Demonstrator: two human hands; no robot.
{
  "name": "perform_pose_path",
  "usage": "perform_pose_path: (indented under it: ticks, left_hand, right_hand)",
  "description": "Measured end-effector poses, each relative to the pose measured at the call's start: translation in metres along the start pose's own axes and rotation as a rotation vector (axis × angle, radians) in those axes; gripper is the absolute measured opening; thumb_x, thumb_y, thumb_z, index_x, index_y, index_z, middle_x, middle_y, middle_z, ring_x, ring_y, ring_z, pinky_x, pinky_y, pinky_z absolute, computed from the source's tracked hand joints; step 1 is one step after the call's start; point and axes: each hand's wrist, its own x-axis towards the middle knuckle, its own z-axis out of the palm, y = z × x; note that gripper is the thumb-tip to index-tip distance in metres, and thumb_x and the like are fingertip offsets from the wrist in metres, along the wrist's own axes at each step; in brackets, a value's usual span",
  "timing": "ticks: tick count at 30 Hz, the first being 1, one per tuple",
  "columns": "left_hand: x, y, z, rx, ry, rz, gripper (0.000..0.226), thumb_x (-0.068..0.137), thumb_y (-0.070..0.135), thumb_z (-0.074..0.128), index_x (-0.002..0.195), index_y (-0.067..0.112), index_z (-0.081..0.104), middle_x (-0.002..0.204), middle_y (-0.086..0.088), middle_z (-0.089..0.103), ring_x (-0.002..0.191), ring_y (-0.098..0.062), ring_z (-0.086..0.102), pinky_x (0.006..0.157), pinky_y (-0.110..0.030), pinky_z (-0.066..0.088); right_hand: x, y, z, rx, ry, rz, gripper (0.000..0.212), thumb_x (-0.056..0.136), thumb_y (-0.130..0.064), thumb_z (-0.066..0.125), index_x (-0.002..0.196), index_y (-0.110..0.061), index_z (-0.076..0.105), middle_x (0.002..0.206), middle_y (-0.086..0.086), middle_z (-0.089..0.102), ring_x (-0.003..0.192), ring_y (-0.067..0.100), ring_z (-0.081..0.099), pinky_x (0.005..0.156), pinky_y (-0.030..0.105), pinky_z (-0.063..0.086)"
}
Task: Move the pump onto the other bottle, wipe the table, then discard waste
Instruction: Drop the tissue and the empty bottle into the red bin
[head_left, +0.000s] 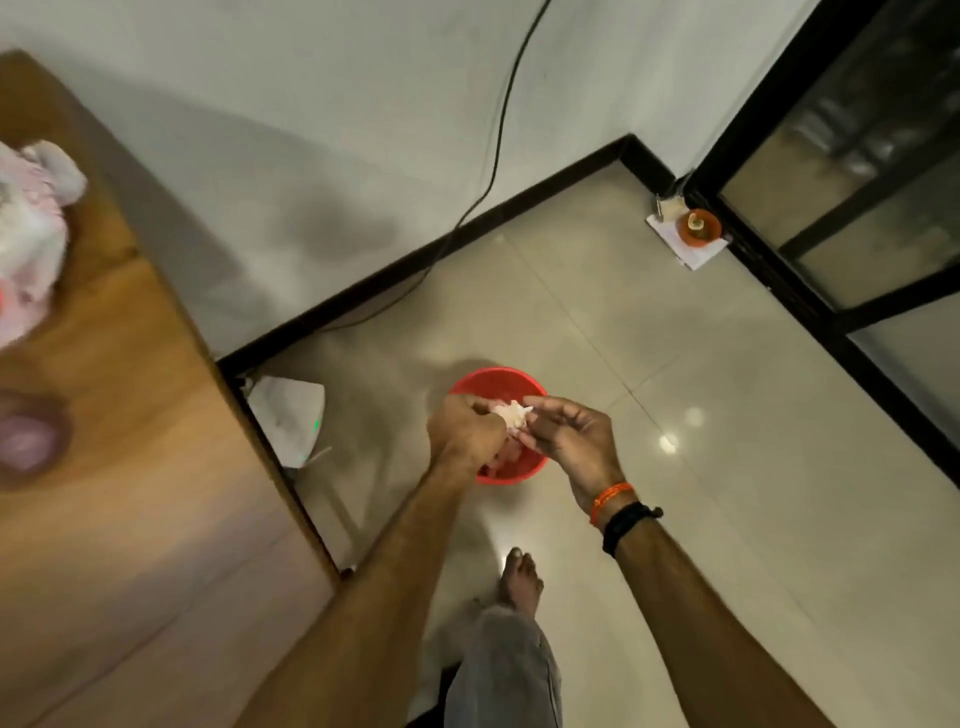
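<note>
Both my hands are held out over a red bin (535, 470) that stands on the floor. Between them is a crumpled white tissue (511, 414). My left hand (465, 434) grips it with curled fingers from the left. My right hand (569, 439) pinches its other end with thumb and fingertips. More pale waste lies inside the bin below my hands. The wooden table (130, 441) is at the left, blurred. On it I see a pink and white bundle (31, 239) and a blurred purple round thing (28, 441). No bottle or pump is clearly visible.
A white device (291, 415) lies on the floor beside the table leg. A black cable (498, 135) runs down the white wall. An orange dish on paper (698, 228) sits in the corner by a black-framed glass door (857, 208). My bare foot (519, 579) stands behind the bin.
</note>
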Motion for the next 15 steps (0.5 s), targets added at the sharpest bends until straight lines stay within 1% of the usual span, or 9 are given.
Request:
perform_pose_path:
  ticks: [2,3,5,6,8,10,11,14,15]
  left_hand:
    - [0.017,-0.024,0.022,0.004,0.035,-0.110,0.017,0.076,0.021,0.077,0.091,0.014,0.073,0.093,-0.007,0.073,0.086,-0.024,0.069,0.075,-0.028,0.052]
    - [0.023,-0.036,0.033,-0.028,0.034,-0.167,0.024,0.075,0.022,0.078,0.096,0.011,0.073,0.100,-0.011,0.073,0.092,-0.026,0.068,0.077,-0.029,0.052]
    - [0.033,-0.055,0.052,-0.167,0.006,-0.249,0.042,0.069,0.017,0.082,0.106,-0.001,0.071,0.110,-0.025,0.070,0.096,-0.031,0.067,0.083,-0.035,0.053]
    - [0.039,-0.063,0.060,-0.229,0.003,-0.278,0.047,0.068,0.012,0.082,0.110,-0.005,0.069,0.113,-0.029,0.067,0.102,-0.036,0.067,0.090,-0.040,0.053]
    - [0.049,-0.072,0.070,-0.304,0.014,-0.326,0.043,0.077,0.001,0.076,0.117,-0.008,0.065,0.118,-0.030,0.065,0.109,-0.039,0.064,0.096,-0.044,0.052]
    - [0.061,-0.075,0.078,-0.356,0.035,-0.347,0.036,0.084,-0.009,0.063,0.120,-0.007,0.064,0.121,-0.027,0.064,0.104,-0.033,0.064,0.091,-0.039,0.052]
    - [0.068,-0.076,0.080,-0.374,0.044,-0.342,0.037,0.085,-0.013,0.059,0.121,-0.007,0.063,0.123,-0.027,0.064,0.104,-0.032,0.063,0.094,-0.040,0.051]
    - [0.081,-0.072,0.076,-0.383,0.077,-0.323,0.048,0.084,-0.015,0.057,0.130,-0.004,0.056,0.128,-0.025,0.061,0.118,-0.037,0.059,0.104,-0.047,0.044]
    - [0.083,-0.071,0.072,-0.373,0.089,-0.327,0.053,0.083,-0.014,0.059,0.134,-0.001,0.052,0.128,-0.023,0.061,0.119,-0.037,0.058,0.104,-0.048,0.043]
  right_hand:
    - [0.018,0.023,-0.007,-0.014,0.004,0.080,0.025,0.086,0.015,0.057,0.106,0.006,0.068,0.094,0.014,0.070,0.080,0.017,0.067,0.076,0.026,0.058]
    - [0.026,0.035,-0.010,-0.019,-0.002,0.116,0.028,0.085,0.017,0.056,0.111,0.009,0.066,0.099,0.016,0.068,0.083,0.018,0.066,0.079,0.028,0.057]
    - [0.041,0.057,-0.017,-0.026,-0.012,0.174,0.035,0.084,0.020,0.054,0.117,0.011,0.062,0.112,0.021,0.066,0.096,0.026,0.065,0.092,0.038,0.054]
    - [0.049,0.068,-0.021,-0.040,-0.015,0.198,0.037,0.084,0.021,0.052,0.119,0.011,0.060,0.118,0.023,0.064,0.105,0.031,0.063,0.098,0.043,0.051]
    - [0.064,0.083,-0.026,-0.072,-0.023,0.234,0.041,0.085,0.024,0.046,0.122,0.011,0.058,0.125,0.026,0.061,0.118,0.037,0.058,0.104,0.046,0.046]
    - [0.079,0.093,-0.029,-0.090,-0.021,0.253,0.044,0.086,0.024,0.043,0.125,0.010,0.056,0.125,0.023,0.061,0.121,0.037,0.056,0.104,0.043,0.046]
    - [0.087,0.096,-0.031,-0.094,-0.021,0.261,0.044,0.087,0.022,0.044,0.127,0.007,0.054,0.123,0.019,0.062,0.120,0.034,0.057,0.102,0.040,0.047]
    - [0.100,0.093,-0.032,-0.123,-0.045,0.256,0.051,0.088,0.016,0.049,0.136,-0.001,0.048,0.113,0.002,0.060,0.107,0.019,0.060,0.090,0.028,0.049]
    - [0.103,0.091,-0.032,-0.146,-0.045,0.255,0.052,0.088,0.014,0.050,0.137,-0.003,0.047,0.114,0.000,0.059,0.107,0.018,0.060,0.091,0.028,0.049]
